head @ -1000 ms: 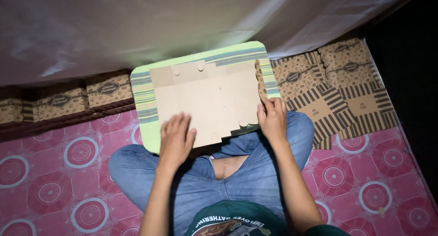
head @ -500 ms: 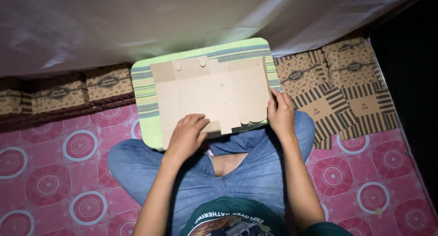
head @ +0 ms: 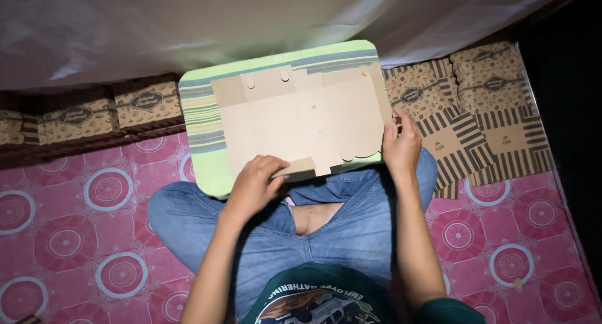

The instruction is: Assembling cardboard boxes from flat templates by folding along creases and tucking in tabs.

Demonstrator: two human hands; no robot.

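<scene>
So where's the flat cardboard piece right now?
The flat cardboard box blank lies on the green striped lap tray, centre of view, between left hand and right hand.

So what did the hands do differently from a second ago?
The left hand slid down off the flat brown cardboard to its near edge and now pinches a small flap there. The right hand stayed at the right edge, shifting only slightly. The cardboard still lies flat on the green striped tray, and the printed stacks beside it have not moved.
</scene>
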